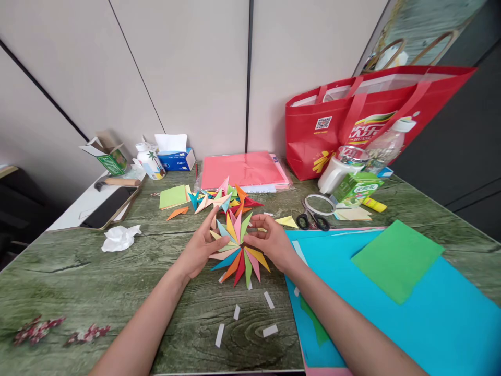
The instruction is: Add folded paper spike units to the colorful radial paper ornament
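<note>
Hands, two: left hand, half curled, thumb over the points of one paper star, which it has hold of; right hand, half curled, thumb near the star's middle, firmness of grip cannot be told. Star: many-coloured, between both hands at mid-desk. White strips, four in full view before the star; others part hidden. Folded pieces, one heap behind, overlapping, uncountable. Scissors, one pair, blades hard to make out. Green square, one, on blue paper, cut off lower right.
</note>
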Demonstrator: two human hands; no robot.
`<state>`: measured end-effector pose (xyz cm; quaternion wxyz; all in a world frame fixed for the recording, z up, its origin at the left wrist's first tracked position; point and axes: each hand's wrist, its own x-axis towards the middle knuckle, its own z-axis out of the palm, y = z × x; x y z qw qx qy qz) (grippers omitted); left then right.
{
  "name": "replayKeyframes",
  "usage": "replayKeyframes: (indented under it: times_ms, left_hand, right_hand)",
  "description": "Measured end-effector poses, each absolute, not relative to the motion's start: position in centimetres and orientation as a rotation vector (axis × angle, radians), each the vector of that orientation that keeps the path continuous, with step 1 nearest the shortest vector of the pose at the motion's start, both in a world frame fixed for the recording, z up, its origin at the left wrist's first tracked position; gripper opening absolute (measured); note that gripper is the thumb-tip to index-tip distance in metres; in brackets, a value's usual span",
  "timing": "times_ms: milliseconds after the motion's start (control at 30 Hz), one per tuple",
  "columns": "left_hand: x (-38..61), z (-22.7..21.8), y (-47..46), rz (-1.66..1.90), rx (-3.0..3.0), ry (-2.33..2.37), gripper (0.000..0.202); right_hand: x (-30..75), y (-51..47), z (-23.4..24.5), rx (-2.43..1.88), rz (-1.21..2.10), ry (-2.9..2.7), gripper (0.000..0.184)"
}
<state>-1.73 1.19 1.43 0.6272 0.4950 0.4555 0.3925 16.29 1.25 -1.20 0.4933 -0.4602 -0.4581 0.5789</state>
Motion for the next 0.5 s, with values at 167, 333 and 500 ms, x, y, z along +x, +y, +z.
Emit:
replayKeyframes:
  times_ms: [167, 333, 500]
  left_hand:
    - [-1.4, 1.2, 1.1, 0.926, 1.015, 1.012, 0.098]
    - [-0.6, 1.3, 0.8, 1.033, 1.01, 1.052, 0.11]
    - [-1.2, 1.4, 0.9, 0.859, 0.996, 1.14, 0.08]
  right_hand:
    - [16.3, 1.3, -1.4, -1.111, 1.441, -1.081, 0.042]
    - [16.2, 1.3, -1.5, -1.135, 1.402, -1.123, 0.042]
    - [16.7, 1.3, -1.6, -1.154, 1.435, -1.132, 0.052]
